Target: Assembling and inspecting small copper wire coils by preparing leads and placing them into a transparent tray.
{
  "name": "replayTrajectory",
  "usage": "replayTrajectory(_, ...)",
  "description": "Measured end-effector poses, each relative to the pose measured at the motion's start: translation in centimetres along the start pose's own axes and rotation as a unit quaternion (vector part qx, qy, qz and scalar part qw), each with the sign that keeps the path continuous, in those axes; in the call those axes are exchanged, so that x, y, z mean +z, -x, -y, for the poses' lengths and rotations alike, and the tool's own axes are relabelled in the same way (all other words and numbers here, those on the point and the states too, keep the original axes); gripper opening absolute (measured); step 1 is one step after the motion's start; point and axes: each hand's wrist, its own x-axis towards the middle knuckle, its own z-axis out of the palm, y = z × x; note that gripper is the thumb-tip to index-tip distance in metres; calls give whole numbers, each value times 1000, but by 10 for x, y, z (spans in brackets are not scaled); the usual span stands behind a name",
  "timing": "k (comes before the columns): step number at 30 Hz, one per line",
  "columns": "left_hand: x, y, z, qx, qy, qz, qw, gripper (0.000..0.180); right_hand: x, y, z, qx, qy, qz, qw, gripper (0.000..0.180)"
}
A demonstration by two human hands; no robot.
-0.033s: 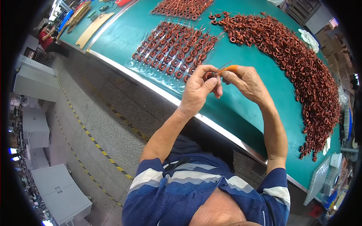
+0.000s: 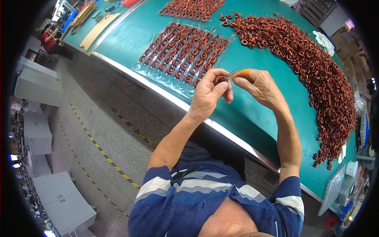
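My left hand (image 2: 209, 89) pinches a small ring-shaped coil (image 2: 218, 79) wound with red-brown copper wire, holding it above the table's near side. Thin wire leads (image 2: 236, 71) stick out of the coil toward the right. At these leads, my right hand (image 2: 261, 86) closes thumb and index finger, the index finger wearing an orange finger cot (image 2: 241, 73). The exact grip on the wires is partly hidden. Just left of my hands, rows of similar coils (image 2: 177, 51) stand with leads up in a clear plastic tray (image 2: 160, 81).
A large curved heap of coils (image 2: 300, 59) spreads over the right of the green table (image 2: 252, 59). Another filled tray (image 2: 191, 10) lies at the back. A white cloth (image 2: 324, 42) sits beyond the heap. Far left, a person in red (image 2: 48, 40) is beside the table.
My right thumb and index finger have shifted slightly at the wire leads. My left hand and the coil stay nearly in place.
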Motion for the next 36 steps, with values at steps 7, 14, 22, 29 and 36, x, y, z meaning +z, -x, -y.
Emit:
replayTrajectory(7, -10, 5, -1, 15, -87, 7, 996, 19, 1, 3, -4, -61, -66, -107, 990, 32)
replayTrajectory(14, -7, 1, 2, -12, -203, -22, 979, 17, 28, 4, 16, -331, 233, -253, 878, 14)
replayTrajectory(22, -9, 0, -3, -18, -85, -30, 996, 15, 28, -10, -3, 4, -279, -132, 951, 25)
replayTrajectory(29, -18, 5, -5, 5, -52, -39, 998, 24, 19, -8, -15, 50, -241, -15, 969, 45)
replayTrajectory(36, -7, -1, 1, 6, -144, -56, 988, 17, 37, -2, -4, -64, -24, -178, 982, 27)
